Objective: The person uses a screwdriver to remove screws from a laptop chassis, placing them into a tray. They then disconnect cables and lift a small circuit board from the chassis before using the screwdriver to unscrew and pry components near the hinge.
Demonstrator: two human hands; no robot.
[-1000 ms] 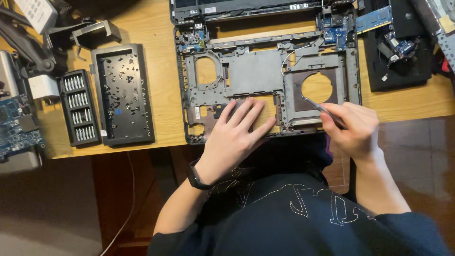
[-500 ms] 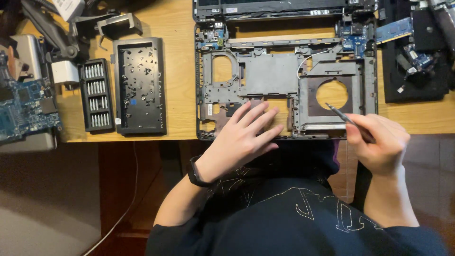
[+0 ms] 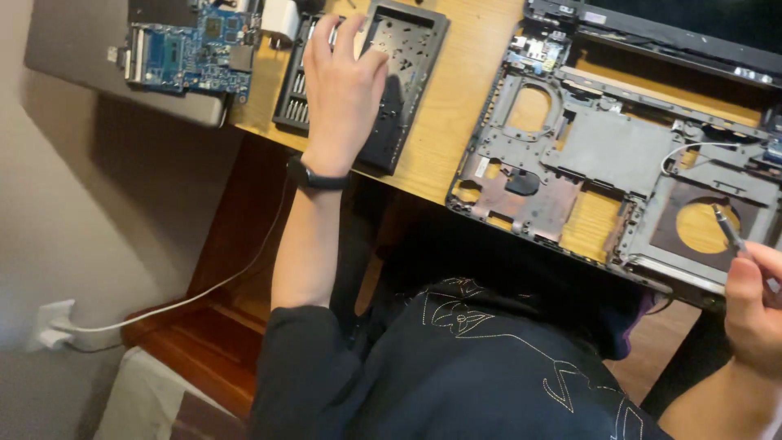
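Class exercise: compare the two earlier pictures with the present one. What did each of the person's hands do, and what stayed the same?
The left hand left the laptop chassis, where it had lain flat, and moved left to the black tray beside the bit set. It grips nothing visibly. The right hand still holds the screwdriver over the chassis's round opening. Chassis, tray and circuit board lie as before on the desk.

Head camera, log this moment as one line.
left hand over black tray | right hand holds screwdriver | laptop chassis open
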